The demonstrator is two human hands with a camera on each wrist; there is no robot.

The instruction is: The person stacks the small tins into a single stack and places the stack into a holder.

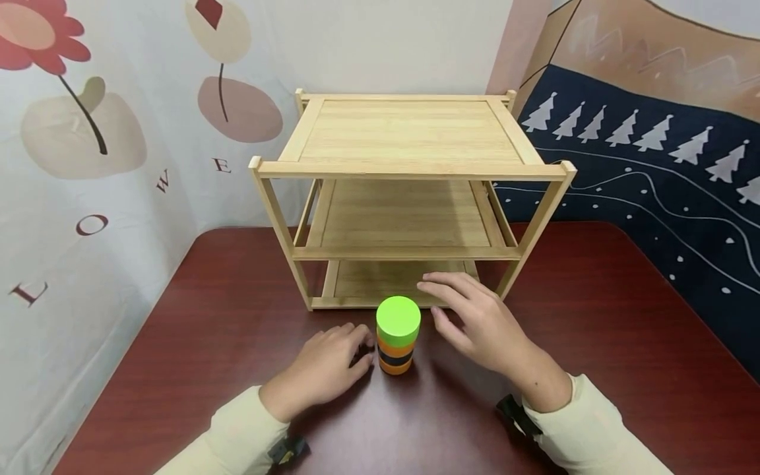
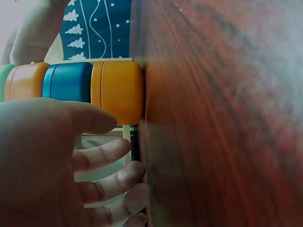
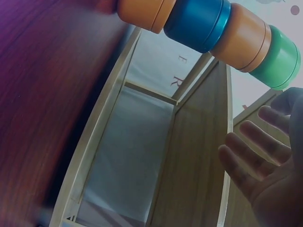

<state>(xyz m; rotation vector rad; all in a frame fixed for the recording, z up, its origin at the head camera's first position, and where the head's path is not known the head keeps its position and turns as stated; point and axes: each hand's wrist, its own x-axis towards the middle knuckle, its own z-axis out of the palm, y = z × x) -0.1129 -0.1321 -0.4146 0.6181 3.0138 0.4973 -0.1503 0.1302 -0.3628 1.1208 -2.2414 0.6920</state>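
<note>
A stack of round, lidded-looking pieces (image 1: 396,336) stands upright on the table, bright green on top. Below the green come orange, a dark band and orange; in the left wrist view the dark piece (image 2: 71,79) looks blue. My left hand (image 1: 328,364) rests low just left of the stack, its fingers loosely bent around nothing. To the stack's right, my right hand (image 1: 477,323) hovers with fingers spread and holds nothing. The right wrist view shows a gap between its fingers (image 3: 258,144) and the green piece (image 3: 278,59).
A three-tier light wooden shelf (image 1: 412,170) stands right behind the stack, with its bottom front rail close to the right hand. The dark red table (image 1: 196,369) extends to both sides. Printed cloths (image 1: 647,191) hang behind and beside it.
</note>
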